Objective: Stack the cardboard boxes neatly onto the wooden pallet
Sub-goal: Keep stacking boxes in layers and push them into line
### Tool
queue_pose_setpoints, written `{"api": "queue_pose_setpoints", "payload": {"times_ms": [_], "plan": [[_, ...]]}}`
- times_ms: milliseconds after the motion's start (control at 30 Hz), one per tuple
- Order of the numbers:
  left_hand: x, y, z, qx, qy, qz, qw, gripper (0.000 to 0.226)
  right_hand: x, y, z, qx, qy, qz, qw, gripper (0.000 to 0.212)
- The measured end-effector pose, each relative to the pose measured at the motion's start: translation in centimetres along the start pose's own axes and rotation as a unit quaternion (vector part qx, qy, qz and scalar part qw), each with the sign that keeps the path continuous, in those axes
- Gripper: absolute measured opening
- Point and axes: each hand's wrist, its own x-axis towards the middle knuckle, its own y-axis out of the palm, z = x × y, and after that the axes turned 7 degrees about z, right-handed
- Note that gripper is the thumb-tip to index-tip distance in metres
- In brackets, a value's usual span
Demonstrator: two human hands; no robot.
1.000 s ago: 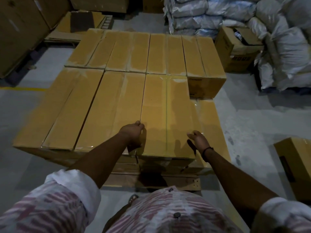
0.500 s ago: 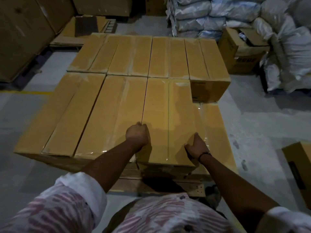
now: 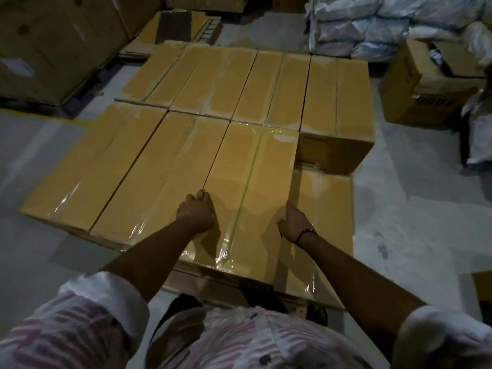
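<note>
Long tan cardboard boxes, taped on top, lie in two rows on the wooden pallet (image 3: 300, 311), of which only a bit shows below the near boxes. I lean over the near right top box (image 3: 253, 182). My left hand (image 3: 195, 214) has its fingers curled into the seam along that box's left edge. Over the right edge curl the fingers of my right hand (image 3: 294, 222). A lower box (image 3: 324, 209) lies to the right, one layer down. The far row (image 3: 266, 83) sits flush behind.
An open carton (image 3: 426, 83) and a pile of white sacks (image 3: 399, 22) stand at the back right. Large cartons (image 3: 53, 35) fill the left rear. Another box (image 3: 483, 286) shows at the right edge. Grey floor surrounds the pallet.
Both hands have slid farther along the sides of the near right box, away from its near end. The view has come closer over the stack.
</note>
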Motion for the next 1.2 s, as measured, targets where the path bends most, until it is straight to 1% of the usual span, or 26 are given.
{"api": "queue_pose_setpoints", "payload": {"times_ms": [100,233,367,467,533,633,767,867,900,933,1000,1067,1167,1200], "plan": [[1.7,-1.0,0.1,0.021,0.019,0.013,1.0,0.08,1.4,-1.5,0.7,0.013,-0.002,-0.016,1.0,0.068],[5.6,-3.4,1.6,0.033,0.087,0.024,0.995,0.083,3.8,-1.8,2.5,0.075,0.022,-0.08,0.994,0.057],[7.6,-4.6,3.6,0.051,0.146,0.056,0.986,0.1,4.4,0.6,3.4,0.16,0.064,-0.134,0.976,0.06],[8.6,-4.7,4.7,0.045,0.186,0.048,0.98,0.111,4.4,1.4,3.6,0.187,0.088,-0.153,0.966,0.067],[8.9,-4.6,5.0,0.05,0.192,0.045,0.979,0.113,4.2,1.5,3.5,0.206,0.116,-0.179,0.955,0.07],[8.9,-4.7,4.6,0.054,0.185,0.033,0.981,0.114,4.0,1.1,3.1,0.224,0.132,-0.211,0.942,0.072],[8.5,-5.3,4.0,0.022,0.171,0.038,0.984,0.115,5.3,-0.5,2.3,0.269,0.145,-0.245,0.92,0.078],[8.3,-5.2,3.9,-0.012,0.165,0.035,0.986,0.118,6.4,-1.2,3.1,0.304,0.164,-0.293,0.892,0.081],[8.4,-5.2,3.9,-0.022,0.162,0.033,0.986,0.119,6.7,-1.1,3.7,0.316,0.161,-0.292,0.888,0.082],[8.6,-5.1,4.0,-0.032,0.159,0.034,0.986,0.12,7.0,-0.7,4.4,0.335,0.143,-0.269,0.892,0.083],[8.7,-5.1,4.2,-0.044,0.151,0.035,0.987,0.12,8.0,0.4,5.3,0.359,0.094,-0.186,0.91,0.086],[8.6,-5.1,4.2,-0.042,0.152,0.04,0.987,0.121,8.7,0.7,5.4,0.339,0.083,-0.148,0.925,0.084],[8.4,-4.9,4.0,-0.014,0.158,0.041,0.986,0.123,8.5,-0.1,5.1,0.277,0.062,-0.15,0.947,0.067],[8.5,-5.0,4.0,-0.007,0.16,0.038,0.986,0.124,8.6,0.0,4.7,0.234,0.065,-0.143,0.96,0.068]]}}
